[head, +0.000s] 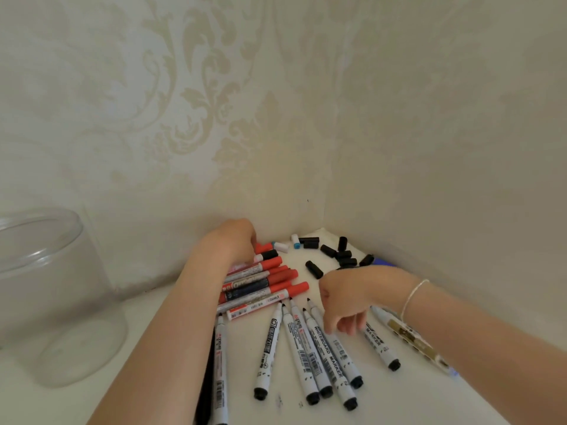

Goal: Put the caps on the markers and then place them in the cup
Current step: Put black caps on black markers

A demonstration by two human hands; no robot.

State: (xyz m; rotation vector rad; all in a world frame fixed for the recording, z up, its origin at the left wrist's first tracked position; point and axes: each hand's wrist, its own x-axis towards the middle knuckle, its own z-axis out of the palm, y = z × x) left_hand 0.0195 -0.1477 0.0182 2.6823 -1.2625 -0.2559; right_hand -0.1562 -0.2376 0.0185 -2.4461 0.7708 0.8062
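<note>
- Reaching down, the right hand (346,302) curls loose fingers over the uncapped markers (310,348), seemingly choosing one.
- Left hand (228,240) covers red-capped markers (264,283); grip hidden.
- Black caps (337,256) wait beyond; cup (46,296) stands left.

Uncapped black markers (310,348) fanned flat; black caps (337,256) scattered behind; clear cup (61,302) left.

Left grip (228,243) reaching forward, fingers hidden; right grip (346,294) fingers hanging down.
</note>
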